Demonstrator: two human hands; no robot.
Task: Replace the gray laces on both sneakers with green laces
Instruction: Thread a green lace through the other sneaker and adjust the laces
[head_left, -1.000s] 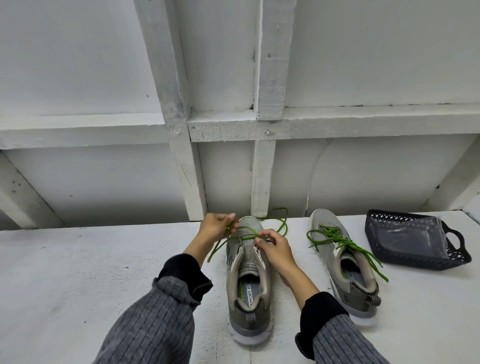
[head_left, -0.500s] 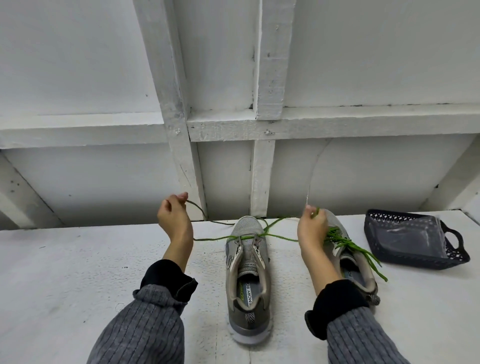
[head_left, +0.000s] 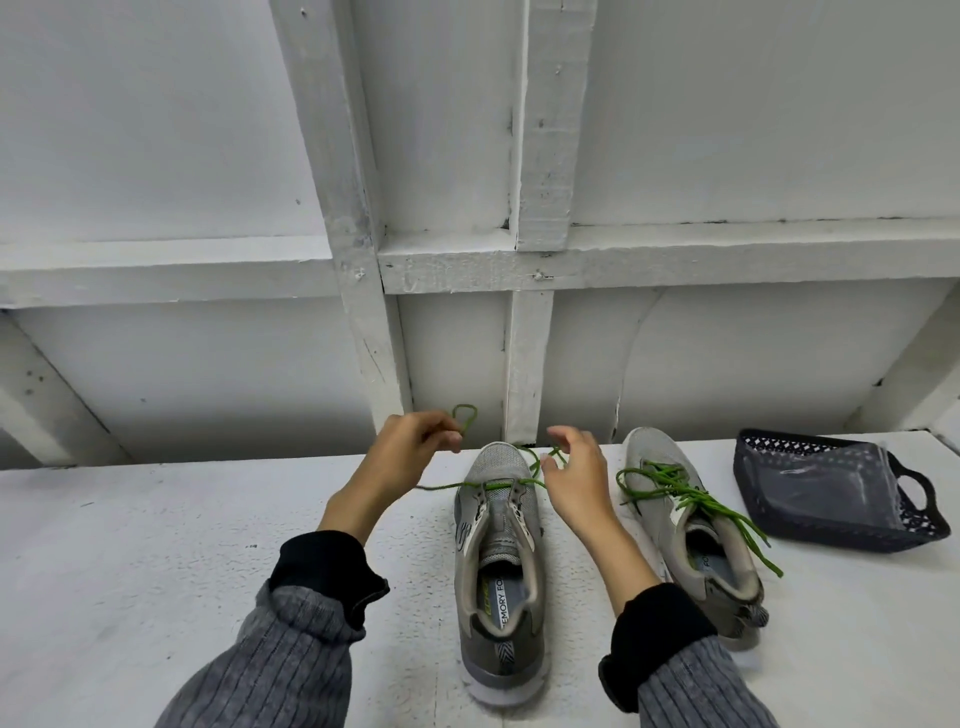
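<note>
Rough white tabletop (head_left: 156, 545), left hand (head_left: 410, 457) pinching thin green lace (head_left: 464, 420), gray mesh sneaker (head_left: 497, 545)

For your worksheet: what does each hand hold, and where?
Left hand pinches the thin green lace near its left end; right hand holds nothing.

A dark perforated plastic basket (head_left: 831, 525) with a cut-out handle sits on the white table (head_left: 130, 545) at about four o'clock from the middle of the view. A clear plastic bag (head_left: 826, 483) lies inside it. Behind the table, from nine through three o'clock, rises a white painted wall (head_left: 727, 114) crossed by rough wooden beams (head_left: 540, 156), upright, level and slanting.
</note>
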